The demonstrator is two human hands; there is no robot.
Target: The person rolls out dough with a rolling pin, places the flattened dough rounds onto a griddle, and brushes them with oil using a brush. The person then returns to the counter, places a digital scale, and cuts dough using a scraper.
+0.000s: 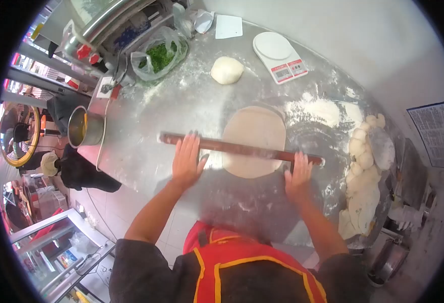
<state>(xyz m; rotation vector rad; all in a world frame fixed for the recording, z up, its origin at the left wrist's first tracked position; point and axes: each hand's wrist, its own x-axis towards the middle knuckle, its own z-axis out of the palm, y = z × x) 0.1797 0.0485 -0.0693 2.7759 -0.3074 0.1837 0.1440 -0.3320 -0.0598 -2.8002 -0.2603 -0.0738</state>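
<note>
A dark brown rolling pin (237, 147) lies slantwise across a flat, round sheet of dough (254, 123) on the metal worktop (176, 108). Toward the pin's left end, my left hand (186, 161) rests flat on it with fingers stretched out. My right hand (298, 177) lies on the pin near its right end, fingers extended and not wrapped round it. The dough sheet shows above and below the pin, between my hands. Beyond it sits a pale dough ball (227, 70). Loose flour (323, 112) is scattered right of the sheet.
A white scale (280, 55) stands near the back wall. Dough lumps (358, 146) and a larger dough mass (363, 202) line the right edge. At left are a bag of chopped greens (160, 55), a metal pot (86, 129) and a cable (102, 136).
</note>
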